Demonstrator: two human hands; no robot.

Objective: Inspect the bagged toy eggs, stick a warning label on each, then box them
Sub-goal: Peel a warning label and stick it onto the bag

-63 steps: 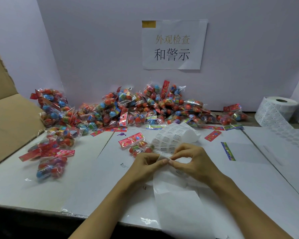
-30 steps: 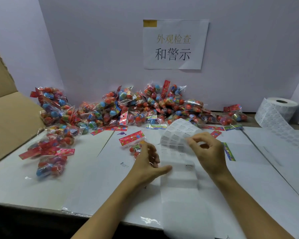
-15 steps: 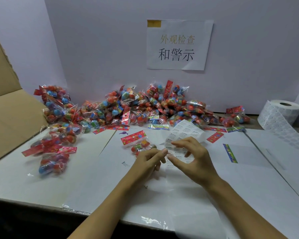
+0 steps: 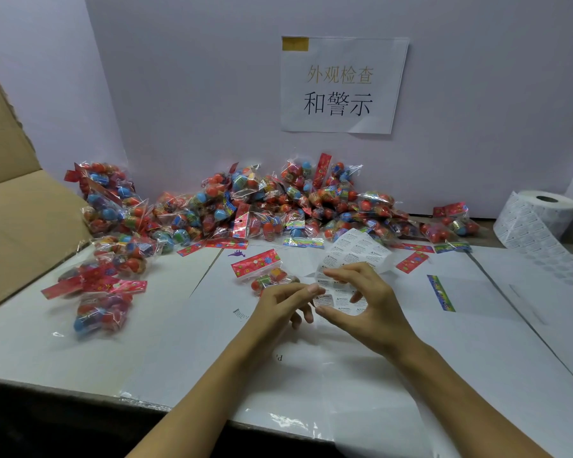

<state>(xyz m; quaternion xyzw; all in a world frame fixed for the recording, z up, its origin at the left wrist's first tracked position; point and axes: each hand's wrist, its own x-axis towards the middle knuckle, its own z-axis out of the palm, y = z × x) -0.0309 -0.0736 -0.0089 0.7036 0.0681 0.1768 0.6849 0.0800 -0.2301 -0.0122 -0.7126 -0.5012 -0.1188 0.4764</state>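
A: Bagged toy eggs (image 4: 245, 206) heaped along back wall of worktop (image 4: 477, 342), more spilling down left side next to cardboard box (image 4: 17, 219).
B: Single bag?
A: One bag (image 4: 262, 272) lying flat mid-worktop, red header card up, just beyond left hand (image 4: 283, 304).
B: Hands?
A: Left fingers (image 4: 306, 289) curled, tips pinching a warning label (image 4: 323, 299) at edge of label sheet (image 4: 351, 256). Right hand (image 4: 368, 304) arched over sheet, thumb and fingers curved, tips meeting left fingertips at same label; firm grip or only touching, cannot tell.
B: Sheet position?
A: Far end curling up off worktop, near end under both hands.
B: Other stuff?
A: Label roll (image 4: 540, 216) far right, strip trailing forward. Paper sign (image 4: 343, 84) on wall. Loose header cards (image 4: 412, 261) scattered right of sheet.
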